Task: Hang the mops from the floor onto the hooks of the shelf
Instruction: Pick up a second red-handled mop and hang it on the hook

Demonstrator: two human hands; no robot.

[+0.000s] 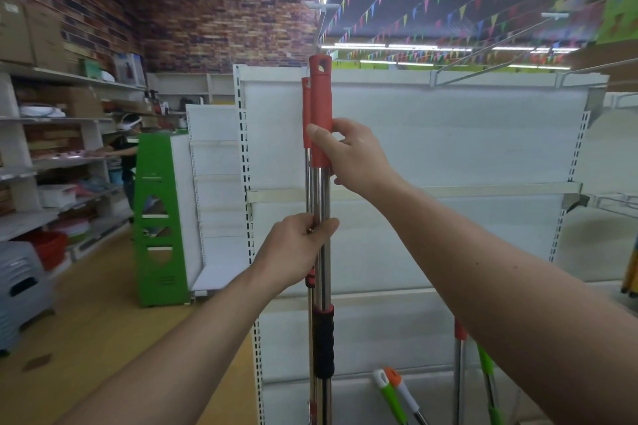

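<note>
Shop aisle, brick wall at the far end, strings of pennants overhead, stocked racks on the left. Directly ahead stands the white shelf [431,148], its back panel bare.

Wire hooks [497,74] project from its top rail to the right; I see nothing hanging on them.

I hold two mops upright in front of the shelf, side by side and touching. The near mop [321,107] has a red grip with a hanging hole at its top; the second mop [306,114] sits just behind it to the left.

My right hand [352,152] is closed around the lower end of the red grips. My left hand [297,248] is closed around both steel shafts further down.

More handles [390,386] lean low against the shelf, near right.

Assessment: nothing visibly hung; both held mops and the leaning ones remain outstanding. The task is at an early stage.
</note>
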